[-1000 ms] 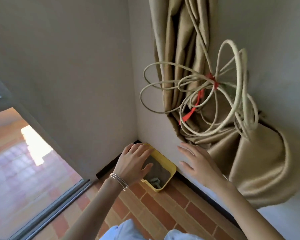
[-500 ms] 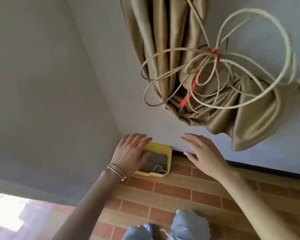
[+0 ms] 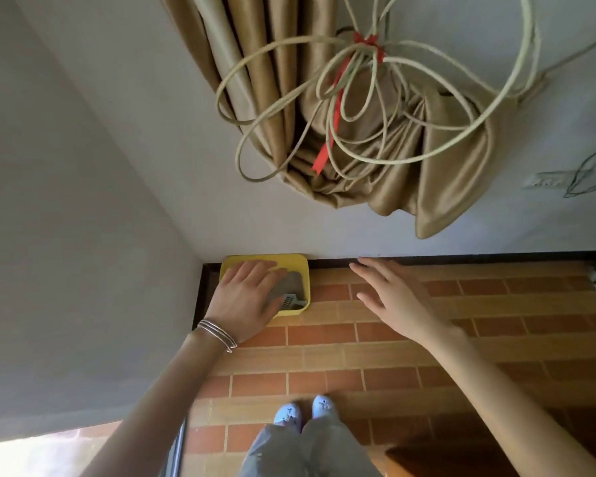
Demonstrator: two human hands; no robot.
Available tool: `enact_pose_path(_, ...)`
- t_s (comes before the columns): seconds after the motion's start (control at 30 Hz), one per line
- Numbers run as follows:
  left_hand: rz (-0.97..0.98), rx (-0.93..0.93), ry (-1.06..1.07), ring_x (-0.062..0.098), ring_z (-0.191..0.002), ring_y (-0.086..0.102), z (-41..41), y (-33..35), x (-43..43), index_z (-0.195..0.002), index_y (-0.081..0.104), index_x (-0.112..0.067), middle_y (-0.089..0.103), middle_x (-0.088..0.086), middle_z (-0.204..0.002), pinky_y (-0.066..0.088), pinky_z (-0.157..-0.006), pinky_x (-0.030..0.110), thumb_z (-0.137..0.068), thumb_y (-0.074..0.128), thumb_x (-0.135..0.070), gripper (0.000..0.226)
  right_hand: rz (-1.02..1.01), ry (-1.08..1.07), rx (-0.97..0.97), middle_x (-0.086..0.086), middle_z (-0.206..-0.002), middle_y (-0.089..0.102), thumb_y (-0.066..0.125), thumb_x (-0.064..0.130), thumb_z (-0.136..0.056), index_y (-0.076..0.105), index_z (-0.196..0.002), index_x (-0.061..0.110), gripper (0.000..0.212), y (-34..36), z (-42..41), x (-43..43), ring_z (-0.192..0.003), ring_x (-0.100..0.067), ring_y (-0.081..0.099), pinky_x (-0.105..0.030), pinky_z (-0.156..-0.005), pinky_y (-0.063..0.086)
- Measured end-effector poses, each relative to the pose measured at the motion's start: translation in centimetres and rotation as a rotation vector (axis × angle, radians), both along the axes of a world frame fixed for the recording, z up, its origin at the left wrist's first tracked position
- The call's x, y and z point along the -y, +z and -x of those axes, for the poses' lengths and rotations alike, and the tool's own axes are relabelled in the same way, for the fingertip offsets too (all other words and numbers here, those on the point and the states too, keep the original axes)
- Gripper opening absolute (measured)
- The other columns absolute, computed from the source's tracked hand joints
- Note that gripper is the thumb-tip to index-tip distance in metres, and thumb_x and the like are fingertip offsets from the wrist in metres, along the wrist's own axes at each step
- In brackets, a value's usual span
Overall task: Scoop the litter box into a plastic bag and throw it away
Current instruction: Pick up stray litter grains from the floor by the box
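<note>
A yellow litter box point(image 3: 295, 261) sits on the brick floor in the corner, against the wall. Grey litter point(image 3: 291, 282) fills it, and a grey slotted scoop point(image 3: 291, 301) lies at its near right side. My left hand point(image 3: 246, 299), with thin bracelets at the wrist, is stretched out flat in front of the box and hides its left half. My right hand point(image 3: 391, 296) reaches forward with fingers spread, to the right of the box and apart from it. Both hands hold nothing. No plastic bag is in view.
A tan curtain point(image 3: 369, 132) tied up with looped cord point(image 3: 393, 108) and a red ribbon hangs on the wall above. A wall socket point(image 3: 547, 182) is at the right. A wall closes the left side. My feet point(image 3: 305, 411) stand on the brick tiles.
The view has swung right and down, so the glass door is nearly out of sight and my feet show. Both hands stay outstretched toward the litter box.
</note>
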State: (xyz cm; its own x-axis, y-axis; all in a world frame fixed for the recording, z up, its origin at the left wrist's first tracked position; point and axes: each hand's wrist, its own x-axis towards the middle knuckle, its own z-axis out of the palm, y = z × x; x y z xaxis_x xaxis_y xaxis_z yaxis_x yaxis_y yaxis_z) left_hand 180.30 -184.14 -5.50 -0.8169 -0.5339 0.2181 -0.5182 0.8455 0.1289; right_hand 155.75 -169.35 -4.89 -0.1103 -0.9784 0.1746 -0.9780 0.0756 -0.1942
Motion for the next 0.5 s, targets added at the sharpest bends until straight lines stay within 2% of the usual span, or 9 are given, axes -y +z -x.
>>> enact_pose_path(0.17, -0.061, 0.044, 0.008, 0.023, -0.105, 0.058, 1.6, -3.0, 0.6, -0.118, 0.058, -0.023, 0.061, -0.001, -0.117, 0.047, -0.089, 0.038, -0.082, 0.042, -0.046, 0.046, -0.064, -0.006, 0.082, -0.001, -0.134, 0.051, 0.062, 0.028, -0.087, 0.050, -0.131, 0.019, 0.047, -4.0, 1.2, 0.9, -0.118, -0.022, 0.053, -0.042, -0.097, 0.047)
enact_pose_path(0.33, -0.222, 0.133, -0.021, 0.022, -0.110, 0.057, 2.3, -11.4, 1.9, -0.124, 0.055, -0.026, 0.060, -0.003, -0.121, 0.046, -0.090, 0.040, -0.082, 0.036, -0.049, 0.051, -0.153, -0.042, 0.162, 0.003, -0.141, 0.044, 0.055, 0.032, -0.090, 0.041, -0.138, 0.022, 0.051, -12.7, 1.8, 1.6, -0.123, -0.017, 0.049, -0.037, -0.099, 0.046)
enact_pose_path(0.43, -0.223, 0.177, -0.069, 0.020, -0.110, 0.057, 2.7, -17.5, 3.0, -0.123, 0.056, -0.025, 0.060, -0.004, -0.122, 0.047, -0.092, 0.039, -0.081, 0.038, -0.050, 0.052, -0.185, -0.077, 0.163, 0.004, -0.140, 0.047, 0.058, 0.032, -0.088, 0.043, -0.137, 0.024, 0.052, -18.3, 1.6, 1.9, -0.106, -0.013, 0.060, -0.029, -0.087, 0.052)
enact_pose_path(0.5, -0.186, 0.180, -0.110, 0.019, -0.108, 0.058, 3.4, -22.9, 4.3, -0.121, 0.057, -0.026, 0.061, -0.004, -0.120, 0.048, -0.091, 0.038, -0.081, 0.040, -0.049, 0.050, -0.184, -0.086, 0.146, 0.002, -0.136, 0.052, 0.064, 0.030, -0.085, 0.047, -0.134, 0.023, 0.053, -23.4, 1.8, 2.4, -0.099, -0.014, 0.064, -0.030, -0.084, 0.054)
